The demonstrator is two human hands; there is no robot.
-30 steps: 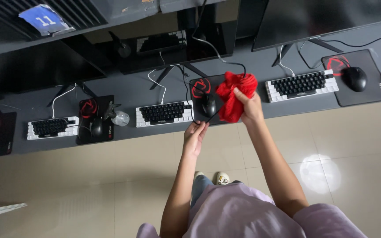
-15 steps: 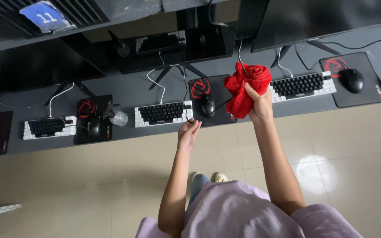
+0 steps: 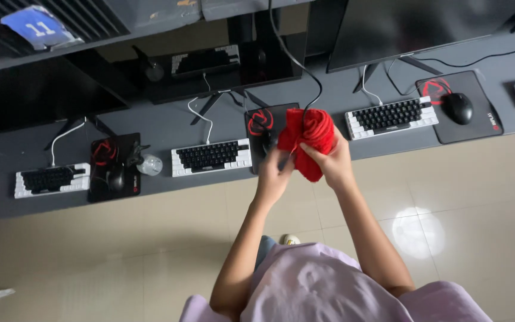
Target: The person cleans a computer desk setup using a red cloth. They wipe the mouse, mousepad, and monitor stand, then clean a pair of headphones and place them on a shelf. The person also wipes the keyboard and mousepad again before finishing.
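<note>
My right hand [image 3: 334, 163] grips a crumpled red cloth [image 3: 309, 138] above the front edge of a long grey desk [image 3: 168, 131]. My left hand [image 3: 274, 174] has come up to the cloth's lower left side, its fingers curled at the fabric. Under the cloth lies a black mouse pad [image 3: 263, 124] with a red emblem; the black mouse on it is mostly hidden behind my hands. A black-and-white keyboard [image 3: 211, 157] sits just left of my hands.
More stations line the desk: a keyboard [image 3: 391, 117], pad and black mouse [image 3: 458, 107] at right, a keyboard [image 3: 51, 179], mouse [image 3: 114, 176] and crumpled clear plastic [image 3: 145, 163] at left. Dark monitors [image 3: 400, 24] stand behind. Beige floor tiles [image 3: 90, 250] lie below.
My left hand rose from below the desk edge to meet the red cloth. The right hand lifted the cloth off the mouse area and holds it higher.
</note>
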